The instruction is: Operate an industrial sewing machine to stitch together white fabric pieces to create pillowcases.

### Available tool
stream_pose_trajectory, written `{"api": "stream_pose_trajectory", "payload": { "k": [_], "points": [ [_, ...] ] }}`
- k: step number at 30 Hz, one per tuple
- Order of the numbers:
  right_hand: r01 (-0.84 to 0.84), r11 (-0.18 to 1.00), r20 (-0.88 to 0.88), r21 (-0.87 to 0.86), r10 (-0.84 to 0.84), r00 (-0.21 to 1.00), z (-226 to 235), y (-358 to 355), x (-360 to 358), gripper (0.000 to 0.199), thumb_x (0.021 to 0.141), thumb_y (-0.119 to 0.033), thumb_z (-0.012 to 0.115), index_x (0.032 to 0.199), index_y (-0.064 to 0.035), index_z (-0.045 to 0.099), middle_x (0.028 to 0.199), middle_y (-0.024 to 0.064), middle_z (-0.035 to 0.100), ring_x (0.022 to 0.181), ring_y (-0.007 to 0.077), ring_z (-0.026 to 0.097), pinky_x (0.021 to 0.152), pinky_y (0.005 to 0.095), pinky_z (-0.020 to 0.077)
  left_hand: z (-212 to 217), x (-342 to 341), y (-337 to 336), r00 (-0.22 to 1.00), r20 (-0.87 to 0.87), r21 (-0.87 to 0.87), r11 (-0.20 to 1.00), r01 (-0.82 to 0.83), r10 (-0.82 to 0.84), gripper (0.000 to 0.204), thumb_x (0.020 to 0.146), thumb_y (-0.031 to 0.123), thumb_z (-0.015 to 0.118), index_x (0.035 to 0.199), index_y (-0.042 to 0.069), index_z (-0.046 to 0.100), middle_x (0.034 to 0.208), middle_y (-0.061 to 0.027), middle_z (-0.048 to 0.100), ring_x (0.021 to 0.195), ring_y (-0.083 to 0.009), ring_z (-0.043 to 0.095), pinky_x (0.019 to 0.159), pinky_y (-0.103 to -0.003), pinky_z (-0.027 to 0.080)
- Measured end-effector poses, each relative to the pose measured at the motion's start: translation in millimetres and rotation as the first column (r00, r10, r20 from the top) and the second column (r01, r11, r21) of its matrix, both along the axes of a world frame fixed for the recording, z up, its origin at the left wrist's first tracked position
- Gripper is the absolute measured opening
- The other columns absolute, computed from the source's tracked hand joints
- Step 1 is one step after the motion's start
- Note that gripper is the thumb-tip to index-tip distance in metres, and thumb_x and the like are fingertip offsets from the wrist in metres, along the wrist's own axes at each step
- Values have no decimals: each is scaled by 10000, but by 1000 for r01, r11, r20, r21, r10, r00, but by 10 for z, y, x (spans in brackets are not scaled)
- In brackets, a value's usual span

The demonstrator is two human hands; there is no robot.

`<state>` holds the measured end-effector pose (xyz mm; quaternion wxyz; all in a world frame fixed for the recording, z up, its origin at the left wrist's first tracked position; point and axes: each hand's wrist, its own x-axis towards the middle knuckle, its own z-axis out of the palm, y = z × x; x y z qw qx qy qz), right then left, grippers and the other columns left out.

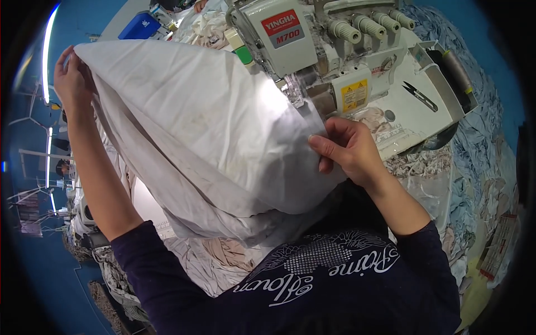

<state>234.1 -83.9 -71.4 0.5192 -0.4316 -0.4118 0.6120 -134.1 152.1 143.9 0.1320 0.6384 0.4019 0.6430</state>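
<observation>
A large piece of white fabric [195,117] is stretched across the front of a white overlock sewing machine [285,39]. Its upper left corner is pinched by my left hand [74,84], with the arm reaching far out. Close to the presser foot [296,92], my right hand [352,151] grips the fabric's right edge between thumb and fingers. The edge lies at the lit needle area, where the needle itself is too small to make out. Loose folds of the fabric hang toward my lap.
Black thread snips [421,97] lie on the machine table, left of a small box [469,103] with a grey thread cone [458,71]. Tension knobs [371,27] line the machine's top. Heaped blue-grey cloth [486,145] surrounds the table's right side. A blue object [142,27] sits at the back left.
</observation>
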Motion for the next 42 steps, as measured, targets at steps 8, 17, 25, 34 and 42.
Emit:
{"api": "stream_pose_trajectory", "payload": {
  "k": [8, 17, 25, 34, 42],
  "points": [
    [-36, 997, -60, -61, 32, 998, -15, 11, 0, 164, 819, -134, 672, 747, -29, 568, 629, 3, 572, 496, 83, 558, 463, 200, 439, 427, -243, 706, 997, 72, 4, 1000, 20, -20, 206, 880, 26, 553, 1079, -31, 550, 890, -81, 610, 772, -122, 599, 687, -200, 512],
    [-19, 999, -4, -28, 18, 1000, -86, 22, 89, 153, 824, -118, 663, 744, -26, 570, 634, 6, 581, 512, 74, 562, 490, 196, 451, -960, 170, -584, 810, -565, -299, 954, -24, -156, 357, 909, 271, 484, 1149, 24, 578, 1102, -58, 572, 994, -162, 543, 888, -288, 412],
    [-34, 999, -5, -22, 34, 999, -19, 9, 28, 182, 826, -157, 667, 746, -31, 561, 637, 8, 572, 507, 74, 560, 494, 194, 457, -2161, 773, -1975, 765, -513, -41, 879, -475, 389, 65, 798, 66, 624, 800, 5, 603, 751, -74, 529, 727, -218, 498, 654, -310, 401],
    [-21, 1000, -1, -3, 21, 1000, -58, 2, -35, 205, 818, -169, 680, 792, -31, 532, 647, 13, 570, 492, 79, 562, 457, 192, 452, -1227, 648, -1143, 738, -254, 411, 761, -502, 625, 125, 813, 163, 662, 830, 42, 636, 796, -34, 572, 711, -150, 528, 666, -253, 424],
    [14, 1000, 7, 21, -15, 1000, -129, 25, 15, 194, 820, -157, 678, 822, -26, 533, 625, 7, 573, 472, 73, 559, 444, 182, 449, -745, 487, -374, 700, -223, 558, 678, -479, 678, 212, 795, 305, 654, 864, 109, 694, 875, -51, 646, 840, -205, 596, 767, -304, 457]
  ]
}}
